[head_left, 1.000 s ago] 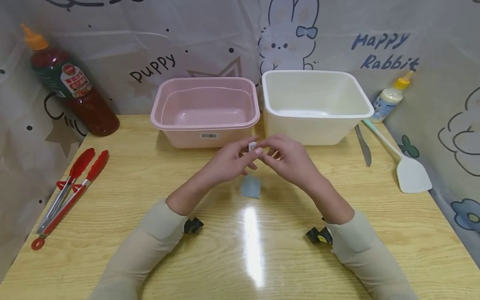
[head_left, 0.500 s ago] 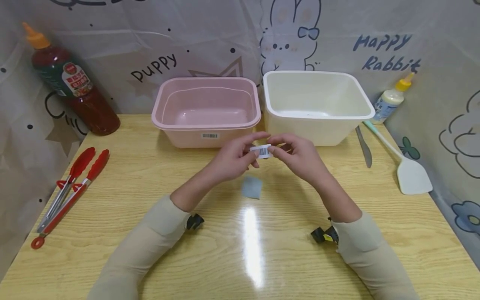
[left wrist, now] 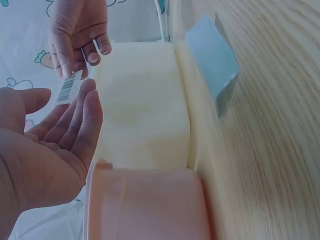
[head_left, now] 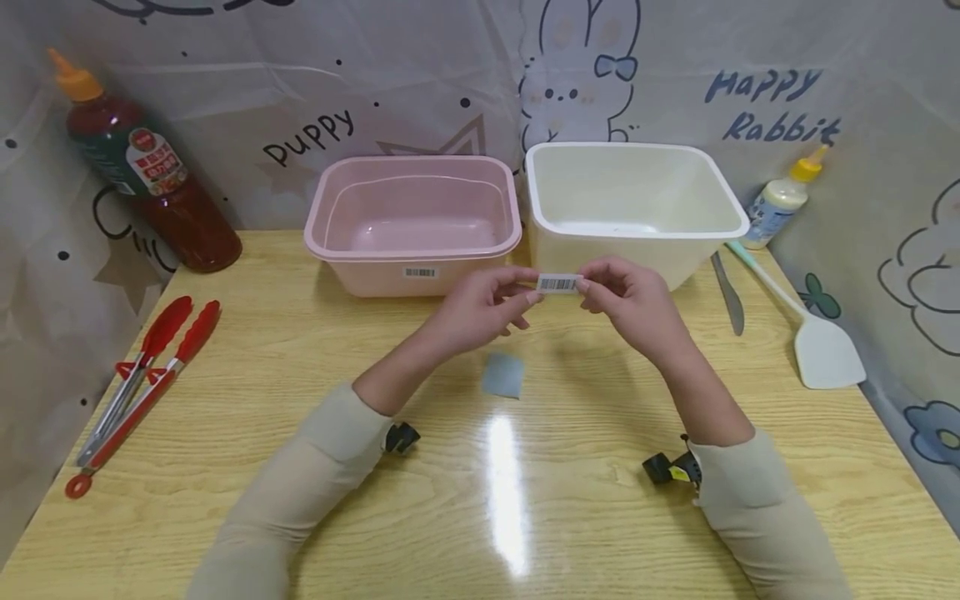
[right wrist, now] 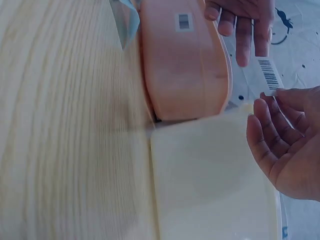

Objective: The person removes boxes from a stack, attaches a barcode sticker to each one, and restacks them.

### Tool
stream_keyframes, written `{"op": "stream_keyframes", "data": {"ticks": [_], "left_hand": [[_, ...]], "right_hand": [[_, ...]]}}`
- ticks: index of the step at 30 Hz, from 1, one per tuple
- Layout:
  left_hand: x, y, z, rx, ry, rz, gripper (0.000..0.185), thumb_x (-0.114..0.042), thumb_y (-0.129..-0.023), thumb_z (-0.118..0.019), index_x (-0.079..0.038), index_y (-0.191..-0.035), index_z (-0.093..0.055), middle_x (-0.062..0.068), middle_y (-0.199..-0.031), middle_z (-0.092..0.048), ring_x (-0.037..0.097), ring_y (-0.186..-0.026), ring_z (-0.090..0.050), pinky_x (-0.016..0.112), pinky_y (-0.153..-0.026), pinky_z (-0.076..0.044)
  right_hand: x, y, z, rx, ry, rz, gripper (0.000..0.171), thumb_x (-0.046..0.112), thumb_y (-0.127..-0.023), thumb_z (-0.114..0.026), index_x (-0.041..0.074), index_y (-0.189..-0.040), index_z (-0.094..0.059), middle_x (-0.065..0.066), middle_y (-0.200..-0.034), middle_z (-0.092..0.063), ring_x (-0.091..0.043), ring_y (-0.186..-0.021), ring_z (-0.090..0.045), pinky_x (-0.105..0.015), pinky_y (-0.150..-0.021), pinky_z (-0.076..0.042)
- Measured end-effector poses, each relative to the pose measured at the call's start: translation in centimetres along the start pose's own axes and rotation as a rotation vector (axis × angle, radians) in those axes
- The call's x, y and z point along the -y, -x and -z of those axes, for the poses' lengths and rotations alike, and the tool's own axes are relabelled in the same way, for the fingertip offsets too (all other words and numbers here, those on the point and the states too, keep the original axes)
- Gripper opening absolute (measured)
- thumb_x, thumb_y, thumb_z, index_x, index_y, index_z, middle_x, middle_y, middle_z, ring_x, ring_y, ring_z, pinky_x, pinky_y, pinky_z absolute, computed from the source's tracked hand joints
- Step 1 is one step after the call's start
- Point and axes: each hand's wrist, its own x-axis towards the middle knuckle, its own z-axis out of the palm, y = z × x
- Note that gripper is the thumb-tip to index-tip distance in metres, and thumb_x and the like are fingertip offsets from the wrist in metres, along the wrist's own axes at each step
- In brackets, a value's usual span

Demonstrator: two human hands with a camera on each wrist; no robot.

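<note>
A small white barcode label (head_left: 558, 284) is held up flat between the two hands, above the table in front of the boxes. My right hand (head_left: 630, 304) pinches its right end between thumb and forefinger. At the other end is my left hand (head_left: 487, 308); its forefinger touches the label from behind, and the thumb (left wrist: 37, 98) stands apart from it in the left wrist view. The other fingers of that hand are loosely bent. Below the hands, a light blue, sheet-like square (head_left: 503, 375) lies on the wooden table (head_left: 450, 500), with a raised edge in the left wrist view.
Behind the hands stand a pink box (head_left: 412, 254) with its own barcode sticker and a white box (head_left: 637, 250). Red-tipped tongs (head_left: 146, 392) and a sauce bottle (head_left: 153, 171) are at left. A knife (head_left: 727, 296), a white spatula (head_left: 825, 350) and a small bottle (head_left: 780, 200) are at right.
The hands have moved right and spread slightly apart. The label, mostly hidden behind fingers a second ago, now shows its whole barcode. The left thumb has come off its face.
</note>
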Motion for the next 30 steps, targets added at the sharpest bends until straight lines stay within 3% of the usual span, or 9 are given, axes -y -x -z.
{"op": "stream_keyframes", "data": {"ticks": [6, 14, 19, 25, 30], "left_hand": [[-0.2, -0.6, -1.0, 0.011, -0.009, -0.004, 0.035, -0.025, -0.103, -0.061, -0.018, -0.137, -0.063, 0.005, -0.122, -0.071, 0.017, -0.083, -0.073, 0.032, -0.070, -0.060], [-0.5, -1.8, -2.1, 0.059, -0.049, 0.002, 0.044, -0.029, -0.104, -0.058, -0.027, -0.148, -0.053, 0.004, -0.125, -0.072, 0.014, -0.083, -0.074, 0.026, -0.059, -0.054], [-0.2, -3.0, -2.8, 0.086, -0.039, 0.009, 0.049, -0.030, -0.104, -0.057, -0.028, -0.152, -0.047, 0.005, -0.122, -0.071, 0.022, -0.089, -0.075, 0.025, -0.055, -0.051], [0.4, -4.3, -3.9, 0.105, -0.008, -0.005, 0.053, -0.029, -0.104, -0.057, -0.022, -0.155, -0.043, 0.013, -0.124, -0.071, 0.034, -0.092, -0.075, 0.029, -0.061, -0.057], [0.3, -5.4, -4.8, 0.122, 0.027, 0.016, 0.057, -0.028, -0.103, -0.059, -0.021, -0.157, -0.040, 0.016, -0.125, -0.071, 0.037, -0.091, -0.075, 0.044, -0.073, -0.062]], "right_hand": [[-0.8, 0.0, 0.9, -0.041, -0.035, -0.012, 0.028, 0.020, -0.102, -0.062, 0.000, -0.121, -0.067, -0.018, -0.112, -0.070, -0.003, -0.083, -0.068, -0.016, -0.074, -0.057], [-1.8, 0.5, 2.2, -0.099, 0.042, -0.093, 0.042, 0.041, -0.101, -0.062, 0.009, -0.127, -0.068, -0.012, -0.116, -0.071, -0.002, -0.081, -0.067, -0.015, -0.075, -0.056], [-2.4, 0.6, 3.0, -0.093, 0.063, -0.111, 0.045, 0.042, -0.102, -0.060, 0.008, -0.131, -0.066, -0.016, -0.118, -0.069, -0.001, -0.081, -0.066, -0.015, -0.074, -0.056], [-3.1, 0.8, 3.6, -0.083, 0.101, -0.127, 0.047, 0.042, -0.104, -0.055, 0.010, -0.136, -0.063, -0.016, -0.119, -0.069, -0.001, -0.080, -0.065, -0.015, -0.073, -0.056], [-3.5, 0.9, 4.5, -0.063, 0.123, -0.140, 0.051, 0.043, -0.105, -0.052, 0.009, -0.143, -0.058, -0.019, -0.122, -0.068, 0.001, -0.079, -0.066, -0.014, -0.073, -0.055]]}}
